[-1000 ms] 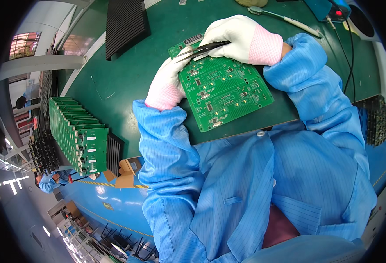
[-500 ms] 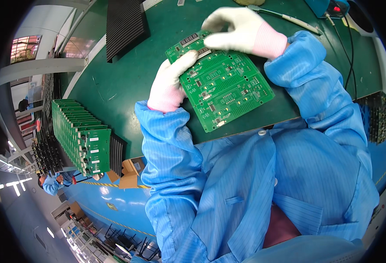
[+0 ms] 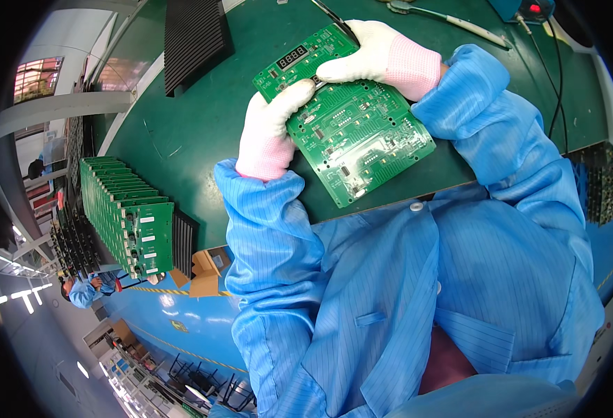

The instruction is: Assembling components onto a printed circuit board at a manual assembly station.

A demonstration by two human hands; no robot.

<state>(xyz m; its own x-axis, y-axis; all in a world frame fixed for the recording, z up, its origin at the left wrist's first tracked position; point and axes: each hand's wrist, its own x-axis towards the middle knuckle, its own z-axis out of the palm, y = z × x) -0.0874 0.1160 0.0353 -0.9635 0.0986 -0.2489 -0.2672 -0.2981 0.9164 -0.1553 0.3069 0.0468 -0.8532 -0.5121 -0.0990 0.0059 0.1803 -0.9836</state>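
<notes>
A green circuit board panel lies tilted between my two white-gloved hands, above the near part of the bench. My left hand pinches its left edge, thumb on top. My right hand grips the far right side, with its thumb laid over the board near my left thumb. A black four-digit display sits on the far strip of the panel, which looks angled against the rest. Another display is mostly hidden under my right thumb. The fingers beneath the board are out of sight.
A row of upright green boards stands at the left in a black ridged rack. Another black ridged piece lies at the far left. A white-handled brush and a blue device with cables are at the far right of the green bench.
My right hand has come down and closed on the far right side of the panel. The far strip has tilted and its display shows more fully. My left hand has stayed nearly in place.
</notes>
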